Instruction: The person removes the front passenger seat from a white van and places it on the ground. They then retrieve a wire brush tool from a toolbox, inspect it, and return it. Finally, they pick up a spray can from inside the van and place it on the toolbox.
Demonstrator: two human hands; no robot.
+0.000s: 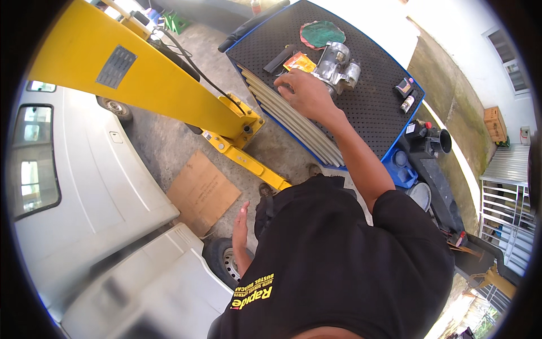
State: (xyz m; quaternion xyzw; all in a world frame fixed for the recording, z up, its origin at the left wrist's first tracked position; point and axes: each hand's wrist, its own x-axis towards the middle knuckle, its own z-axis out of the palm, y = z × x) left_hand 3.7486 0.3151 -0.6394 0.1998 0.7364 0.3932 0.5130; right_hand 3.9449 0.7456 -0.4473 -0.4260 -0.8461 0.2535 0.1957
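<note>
My right hand [309, 97] reaches over the near left edge of a blue-rimmed tool cabinet [370, 121] with a black perforated mat on top. Its fingers are loosely bent and apart, with nothing visible in them. Just past it lies a silvery metal starter motor [334, 56]; the hand overlaps its near end, and I cannot tell if they touch. An orange-yellow packet [300, 61] and a dark flat object [279, 59] lie beyond the fingers. Down by my left side hangs my left hand [241, 229], seen edge-on, fingers straight, holding nothing.
Green and pink round cloths [324, 35] lie on the mat's far part, a small tube [407, 104] near its right edge. A yellow lift post [152, 73] stands left, beside a white van [96, 169]. Cardboard [203, 192] lies on the floor; a blue jug [400, 166] sits right.
</note>
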